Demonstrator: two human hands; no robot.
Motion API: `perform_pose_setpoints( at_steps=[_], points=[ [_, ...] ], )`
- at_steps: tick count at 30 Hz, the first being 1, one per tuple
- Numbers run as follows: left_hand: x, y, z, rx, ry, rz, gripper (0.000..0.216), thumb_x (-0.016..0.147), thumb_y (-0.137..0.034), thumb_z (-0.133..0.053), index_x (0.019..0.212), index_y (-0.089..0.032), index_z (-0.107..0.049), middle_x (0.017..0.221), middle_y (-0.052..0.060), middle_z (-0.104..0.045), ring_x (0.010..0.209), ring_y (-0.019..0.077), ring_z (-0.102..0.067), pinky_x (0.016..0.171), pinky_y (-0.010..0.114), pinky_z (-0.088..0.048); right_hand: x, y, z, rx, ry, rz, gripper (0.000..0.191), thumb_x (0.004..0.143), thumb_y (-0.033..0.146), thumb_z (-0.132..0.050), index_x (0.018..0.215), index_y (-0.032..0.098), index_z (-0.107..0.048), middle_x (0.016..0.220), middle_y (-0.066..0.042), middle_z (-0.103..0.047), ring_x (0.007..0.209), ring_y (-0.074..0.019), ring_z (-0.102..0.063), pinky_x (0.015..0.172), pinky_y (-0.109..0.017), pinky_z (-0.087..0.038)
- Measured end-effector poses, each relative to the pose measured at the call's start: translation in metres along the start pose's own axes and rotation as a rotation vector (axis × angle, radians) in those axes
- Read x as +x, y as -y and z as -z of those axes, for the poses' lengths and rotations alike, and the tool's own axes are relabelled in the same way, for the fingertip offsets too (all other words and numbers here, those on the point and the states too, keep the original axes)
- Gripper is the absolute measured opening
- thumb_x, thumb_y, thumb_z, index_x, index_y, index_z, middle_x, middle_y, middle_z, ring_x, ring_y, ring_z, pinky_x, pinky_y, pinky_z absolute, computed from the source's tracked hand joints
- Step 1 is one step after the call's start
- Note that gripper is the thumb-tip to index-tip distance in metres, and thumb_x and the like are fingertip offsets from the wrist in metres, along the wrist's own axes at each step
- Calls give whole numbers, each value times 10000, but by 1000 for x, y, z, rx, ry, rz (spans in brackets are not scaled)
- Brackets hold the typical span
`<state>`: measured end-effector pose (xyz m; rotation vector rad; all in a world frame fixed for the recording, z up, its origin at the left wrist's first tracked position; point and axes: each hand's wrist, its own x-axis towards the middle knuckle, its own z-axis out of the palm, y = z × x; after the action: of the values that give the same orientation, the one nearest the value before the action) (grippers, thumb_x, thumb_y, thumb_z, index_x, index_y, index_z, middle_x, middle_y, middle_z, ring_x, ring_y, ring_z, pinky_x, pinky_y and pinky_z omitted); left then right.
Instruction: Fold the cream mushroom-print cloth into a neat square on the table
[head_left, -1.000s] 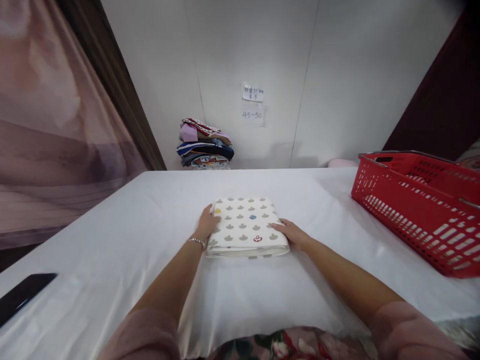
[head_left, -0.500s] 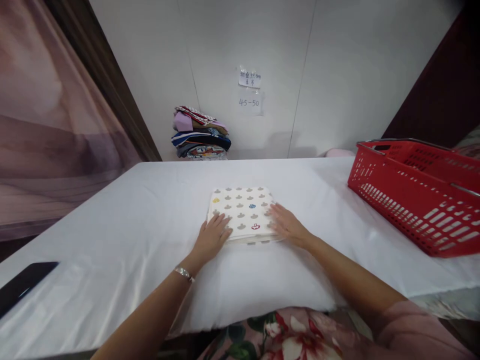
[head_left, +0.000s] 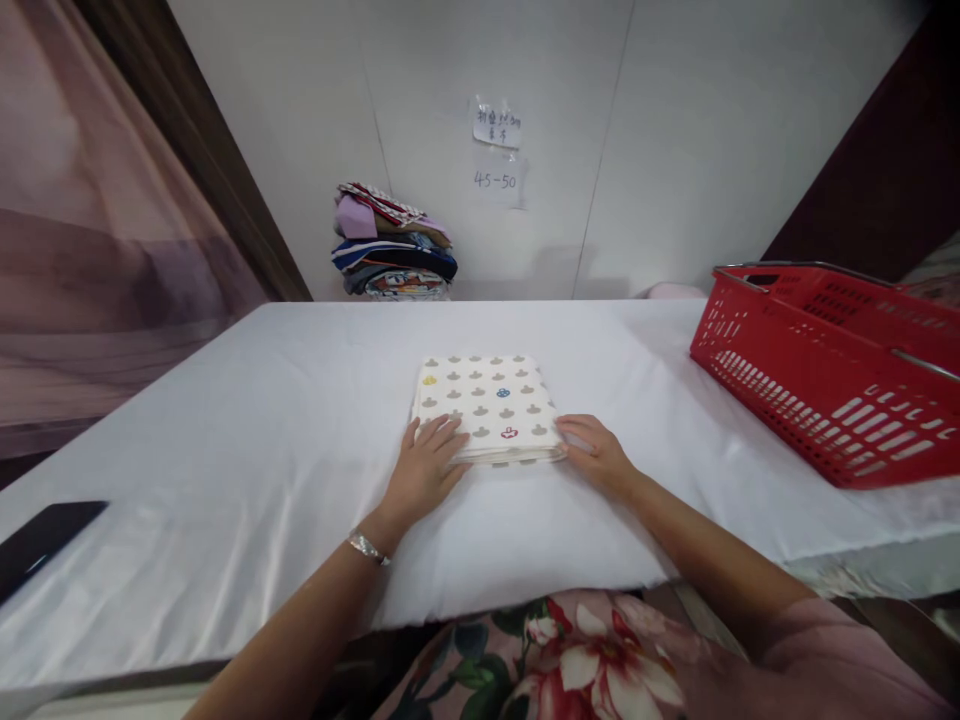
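A folded white cloth [head_left: 491,405] printed with grey mushroom shapes and a few coloured ones lies flat on the white-covered table [head_left: 300,420]. Over its near left corner rests my left hand [head_left: 427,465], fingers spread on top and thumb by the front edge. My right hand [head_left: 600,452] touches the near right corner from the side, its fingers extended along the edge and thumb apart below them. Neither hand is closed around the cloth. Several folded layers show along the front edge.
A red plastic basket [head_left: 780,395] with metal handles stands on the table's right side. A black phone-like object [head_left: 49,540] lies at the left edge. Behind the table, folded fabrics [head_left: 394,245] are stacked against the wall, left of two paper notes [head_left: 496,150].
My right hand has shifted slightly toward me along the cloth's right edge, to its near corner. My left hand stays near the left corner. The whole view has tilted a little.
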<state>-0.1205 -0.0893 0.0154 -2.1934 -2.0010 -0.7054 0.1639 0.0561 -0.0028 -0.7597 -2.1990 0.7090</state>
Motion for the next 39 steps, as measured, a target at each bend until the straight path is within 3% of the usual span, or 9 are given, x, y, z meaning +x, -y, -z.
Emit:
perform_pose_setpoints(
  at_steps=[7,11,19,29,34,39],
  points=[
    [30,-35,-14,-16,33,-162,306,882,-237,-475,1168,-236,-584,1196,75,-594,1128,240,-487,1028,480,-300,-3,-4,-7,-115,53,82,308,843,363,-541,1128,269,-607,1140,-87,-572,1094,-251,-508,934,-435,-445],
    [43,-41,-25,-64,35,-156,281,912,-245,-429,1134,-231,-601,1056,63,-640,1004,215,-531,885,387,-407,-4,-7,-8,-77,77,42,307,872,321,-484,1160,273,-581,1155,-81,-550,972,-208,-562,791,-349,-510],
    [47,-38,-32,-43,28,-91,289,939,-285,-374,1081,-223,-618,999,44,-651,948,201,-547,828,343,-418,-4,-5,-12,26,33,45,275,861,281,-487,1109,246,-601,1093,-77,-555,791,-155,-569,649,-288,-495],
    [54,-41,-34,-8,-7,-49,241,914,-246,-422,1050,-206,-617,890,45,-645,874,195,-563,771,323,-441,-2,-10,-13,100,1,51,279,864,263,-498,1116,240,-617,1081,-75,-564,867,-172,-578,647,-280,-487],
    [54,-44,-37,-45,-121,-80,225,872,-176,-475,1069,-185,-583,1062,63,-630,962,203,-553,817,348,-459,1,-10,-15,157,-29,75,256,867,262,-508,1086,231,-637,1036,-75,-573,861,-167,-582,641,-273,-492],
    [50,-58,-38,8,-195,-218,191,846,-86,-445,880,-168,-614,1211,88,-565,1122,223,-491,912,382,-426,3,-9,-16,161,-55,77,244,862,257,-512,1060,229,-650,999,-66,-588,835,-158,-585,628,-263,-493]
  ],
)
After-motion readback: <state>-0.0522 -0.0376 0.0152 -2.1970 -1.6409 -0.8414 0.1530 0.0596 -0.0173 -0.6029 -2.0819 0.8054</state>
